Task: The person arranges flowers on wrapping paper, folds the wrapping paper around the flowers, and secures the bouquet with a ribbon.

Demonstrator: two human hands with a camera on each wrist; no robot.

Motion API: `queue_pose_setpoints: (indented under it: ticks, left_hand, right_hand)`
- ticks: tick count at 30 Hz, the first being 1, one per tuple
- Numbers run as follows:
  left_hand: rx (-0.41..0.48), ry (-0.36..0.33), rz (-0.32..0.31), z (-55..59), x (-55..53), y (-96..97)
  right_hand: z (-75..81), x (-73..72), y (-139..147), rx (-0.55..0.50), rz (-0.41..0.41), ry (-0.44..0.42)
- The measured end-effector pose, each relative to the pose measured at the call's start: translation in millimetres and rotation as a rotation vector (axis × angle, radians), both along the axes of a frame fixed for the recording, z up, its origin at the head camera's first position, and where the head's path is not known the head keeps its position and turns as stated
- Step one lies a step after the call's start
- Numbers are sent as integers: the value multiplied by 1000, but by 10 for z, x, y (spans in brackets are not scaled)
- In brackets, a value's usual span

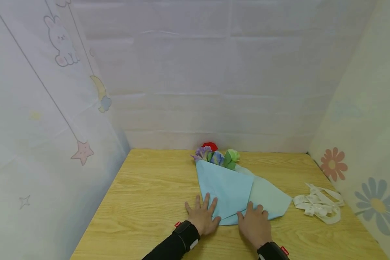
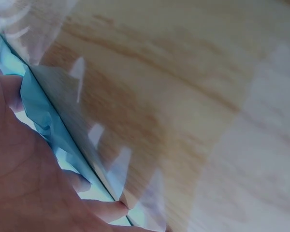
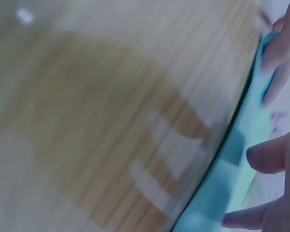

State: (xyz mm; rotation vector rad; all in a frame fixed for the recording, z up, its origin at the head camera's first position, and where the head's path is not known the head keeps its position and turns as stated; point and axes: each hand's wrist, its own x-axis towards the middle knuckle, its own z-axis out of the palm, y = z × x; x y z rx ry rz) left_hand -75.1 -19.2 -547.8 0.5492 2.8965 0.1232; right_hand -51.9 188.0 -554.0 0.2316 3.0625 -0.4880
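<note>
A light blue sheet of wrapping paper (image 1: 225,187) lies folded over on the table, with a paler flap (image 1: 269,196) spreading to the right. Flower heads stick out of its far end: a red bloom (image 1: 210,146), a purple one (image 1: 203,152), a blue one (image 1: 217,158) and a green one (image 1: 233,155). Their stems are hidden by the paper. With fingers spread, my left hand (image 1: 202,217) rests on the lower left edge of the wrap. My right hand (image 1: 256,225) touches the near edge with its fingertips. Both wrist views show fingers against the blue paper (image 2: 46,116).
A loose heap of white ribbon (image 1: 318,204) lies at the right side of the wooden table (image 1: 143,202). White wall sheeting (image 1: 195,72) stands behind the table, and printed sheets flank it left and right.
</note>
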Motion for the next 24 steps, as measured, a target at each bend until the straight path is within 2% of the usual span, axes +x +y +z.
queue_pose_setpoints:
  ticks: [3,6,9,12,17,24]
  left_hand:
    - [-4,-5,-5,-50,-18,-13]
    - [-4,-22,-6,-88,-27,-22]
    - [-9,-37,3,-86,-23,-27]
    - [-22,-28,7,-117,-43,-33]
    - [-19,-20,-4,-89,-54,-16]
    - [-16,-21,0,20,-32,-4]
  right_hand:
    - [-41,-41,209,7,-73,-30]
    - [-71,-56,431,-19,-150,-110]
    - [-78,-65,588,-25,-178,-164]
    - [-53,-115,635,-49,-199,-173]
    - [27,-203,632,-233,-293,-127]
    - [110,-195,800,-480,-441,-100]
